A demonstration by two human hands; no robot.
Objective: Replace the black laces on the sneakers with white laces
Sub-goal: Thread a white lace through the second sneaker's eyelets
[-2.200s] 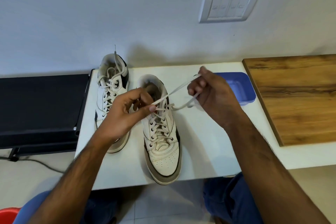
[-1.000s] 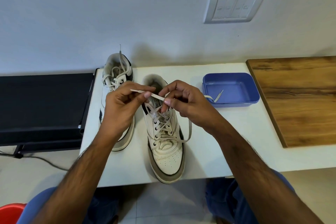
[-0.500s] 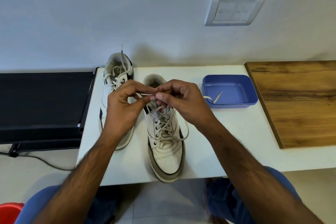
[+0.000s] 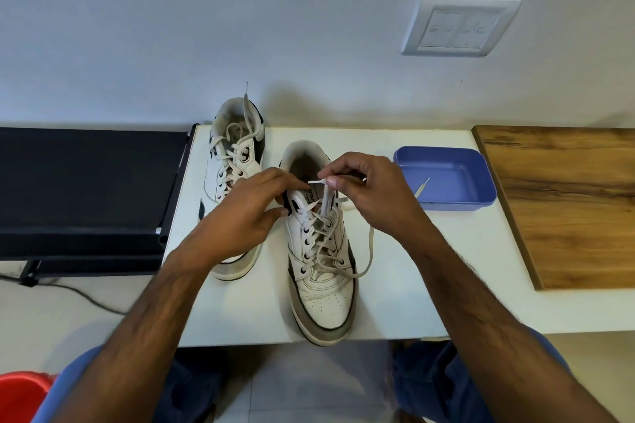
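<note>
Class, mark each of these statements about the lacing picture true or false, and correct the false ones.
1. Both sneakers carry white laces. True: the left sneaker and the right sneaker both do.
2. The blue tray stands left of the sneakers. False: it stands to their right.
3. The right hand pinches a white lace. True.
4. The blue tray is full of black laces. False: only a white lace tip shows in it.
5. The left hand rests flat on the wooden board. False: it is at the right sneaker's collar.

Two sneakers (image 4: 319, 251) stand side by side on the table (image 4: 412, 285), tray (image 4: 446, 203) right.
</note>
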